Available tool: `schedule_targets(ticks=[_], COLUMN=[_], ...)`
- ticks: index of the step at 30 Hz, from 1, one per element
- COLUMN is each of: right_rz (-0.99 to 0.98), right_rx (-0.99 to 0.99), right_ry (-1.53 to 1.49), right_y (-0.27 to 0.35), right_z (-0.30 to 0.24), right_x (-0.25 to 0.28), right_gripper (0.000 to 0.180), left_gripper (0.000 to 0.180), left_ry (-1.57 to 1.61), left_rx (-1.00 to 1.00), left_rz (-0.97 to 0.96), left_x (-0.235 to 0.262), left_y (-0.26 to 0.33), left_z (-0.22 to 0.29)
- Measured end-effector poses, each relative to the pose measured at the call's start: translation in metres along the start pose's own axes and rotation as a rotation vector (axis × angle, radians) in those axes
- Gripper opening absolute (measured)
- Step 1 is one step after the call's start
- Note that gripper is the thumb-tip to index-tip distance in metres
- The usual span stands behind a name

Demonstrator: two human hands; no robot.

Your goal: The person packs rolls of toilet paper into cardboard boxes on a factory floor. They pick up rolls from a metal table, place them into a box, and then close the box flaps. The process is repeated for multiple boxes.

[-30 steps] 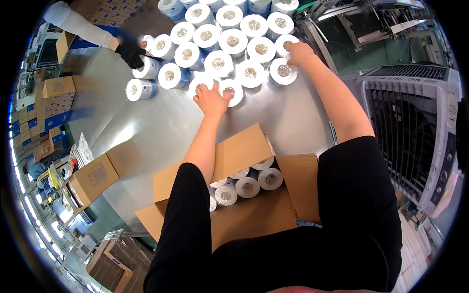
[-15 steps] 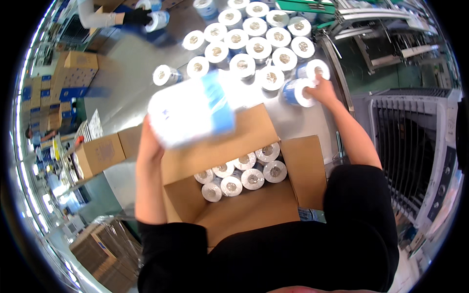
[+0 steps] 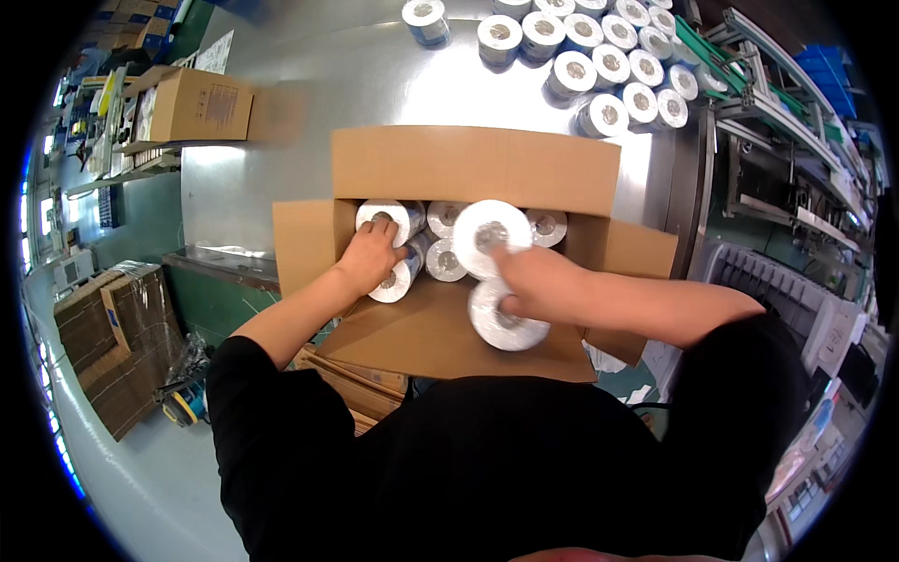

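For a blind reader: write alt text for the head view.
A person's left hand and right hand press white rolls into an open cardboard box on a shiny metal table. More rolls stand in rows at the table's far end.

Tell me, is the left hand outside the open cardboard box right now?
No, the left hand is down inside the open cardboard box, resting on the white rolls packed there.

Steel table [image 3: 281,169]: open cardboard box [image 3: 473,169] near edge; white rolls [image 3: 609,70] far right; closed carton [image 3: 198,105] far left.
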State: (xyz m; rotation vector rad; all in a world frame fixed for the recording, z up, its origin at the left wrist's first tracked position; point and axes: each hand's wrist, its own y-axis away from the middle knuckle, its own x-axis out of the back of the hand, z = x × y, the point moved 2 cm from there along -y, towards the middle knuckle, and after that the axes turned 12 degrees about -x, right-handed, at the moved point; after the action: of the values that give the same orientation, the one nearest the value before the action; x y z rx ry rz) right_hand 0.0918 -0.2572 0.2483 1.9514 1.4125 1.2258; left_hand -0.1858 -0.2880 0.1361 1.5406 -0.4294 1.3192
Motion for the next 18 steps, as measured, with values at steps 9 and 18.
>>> schedule_targets(ticks=[9, 18], right_rz=[0.02, 1.434], right_rx=[-0.113, -0.37], right_ry=[-0.062, -0.778], right_y=[-0.164, -0.064], right_z=[-0.031, 0.182], right_x=[-0.087, 0.09], right_gripper=[0.062, 0.025], left_gripper=[0.029, 0.053], left_ry=[0.705, 0.653], left_rx=[0.04, 0.609], left_rz=[-0.195, 0.541], left_x=[0.092, 0.08], left_y=[-0.011, -0.274], left_z=[-0.061, -0.201])
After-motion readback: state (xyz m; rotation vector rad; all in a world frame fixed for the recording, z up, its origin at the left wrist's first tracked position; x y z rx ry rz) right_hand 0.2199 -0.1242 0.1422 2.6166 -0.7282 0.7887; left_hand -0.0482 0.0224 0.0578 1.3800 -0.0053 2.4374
